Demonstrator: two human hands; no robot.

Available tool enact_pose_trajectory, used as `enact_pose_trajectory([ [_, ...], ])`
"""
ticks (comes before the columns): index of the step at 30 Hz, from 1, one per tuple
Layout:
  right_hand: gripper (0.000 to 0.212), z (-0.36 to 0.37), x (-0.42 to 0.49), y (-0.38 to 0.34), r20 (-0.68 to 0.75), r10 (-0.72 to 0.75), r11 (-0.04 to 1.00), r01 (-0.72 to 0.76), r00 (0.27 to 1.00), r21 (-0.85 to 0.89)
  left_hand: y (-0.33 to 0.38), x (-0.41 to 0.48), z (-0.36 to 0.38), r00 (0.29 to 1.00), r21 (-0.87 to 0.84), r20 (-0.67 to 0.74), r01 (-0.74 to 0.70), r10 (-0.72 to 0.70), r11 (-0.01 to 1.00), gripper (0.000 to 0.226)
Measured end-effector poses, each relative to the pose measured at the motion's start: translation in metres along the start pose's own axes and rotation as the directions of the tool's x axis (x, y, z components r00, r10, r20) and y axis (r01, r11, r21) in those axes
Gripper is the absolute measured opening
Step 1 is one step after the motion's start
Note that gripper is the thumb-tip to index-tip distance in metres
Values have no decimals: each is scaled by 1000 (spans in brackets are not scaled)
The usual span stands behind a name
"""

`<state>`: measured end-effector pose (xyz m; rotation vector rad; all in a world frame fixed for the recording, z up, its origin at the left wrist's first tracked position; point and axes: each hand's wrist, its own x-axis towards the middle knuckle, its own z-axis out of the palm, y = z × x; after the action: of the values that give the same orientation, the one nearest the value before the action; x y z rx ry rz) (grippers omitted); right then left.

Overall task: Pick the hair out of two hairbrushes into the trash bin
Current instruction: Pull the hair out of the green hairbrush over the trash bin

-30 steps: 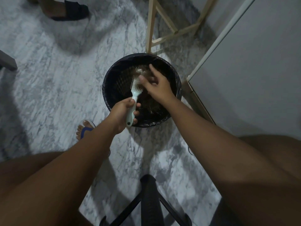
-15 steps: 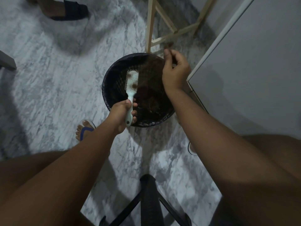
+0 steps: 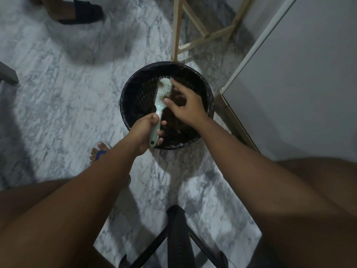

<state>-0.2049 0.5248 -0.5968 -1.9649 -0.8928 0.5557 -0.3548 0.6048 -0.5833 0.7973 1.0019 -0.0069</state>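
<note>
Head view. A round black trash bin lined with a dark bag stands on the floor in the upper middle of the frame. Brownish clumps of hair lie inside it, toward its lower right; the rest of the inside is too dark to read. A pale green hairbrush hangs over the bin's opening, bristles facing up and head pointing to the top of the frame. A small brown tuft is caught in its bristles.

The floor is grey-white marble. The legs of a light wooden stand rise just above the bin. A white cabinet fills the right side, its corner close to the bin's right rim. A black chair frame shows at the bottom centre. At the upper left, another person's foot sits in a black slipper. The wearer's own foot in a blue sandal is left of the bin's lower edge.

Both bare forearms reach up from the bottom corners. The left hand has its fingers wrapped round the brush handle at the bin's lower rim. The right hand is spread wide over the bin, holding nothing: its forefinger lies along the right edge of the brush head and its thumb touches the head's lower end.
</note>
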Motion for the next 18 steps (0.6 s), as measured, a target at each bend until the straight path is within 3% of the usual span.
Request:
enact_pose_trajectory([
  [6,17,2,6,1,-152,-40,999,42,987,6,-1,4,4,995,-39,94,-17,20,999,29],
  [11,10,-9,12,-8,-327,-102,995,93,940,-43,-7,7,6,1000,-101,7,3,-2,995,23],
  [15,16,-29,27,-20,-551,-105,991,132,828,9,-18,11,-8,998,-146,-64,4,-13,989,24],
  [16,18,-33,29,-20,-548,-94,993,119,831,10,-19,12,-11,998,-128,-68,1,-9,992,24],
  [18,17,-36,33,-11,-405,13,998,-38,914,-55,-19,10,-11,998,-98,-60,-5,-1,995,23],
])
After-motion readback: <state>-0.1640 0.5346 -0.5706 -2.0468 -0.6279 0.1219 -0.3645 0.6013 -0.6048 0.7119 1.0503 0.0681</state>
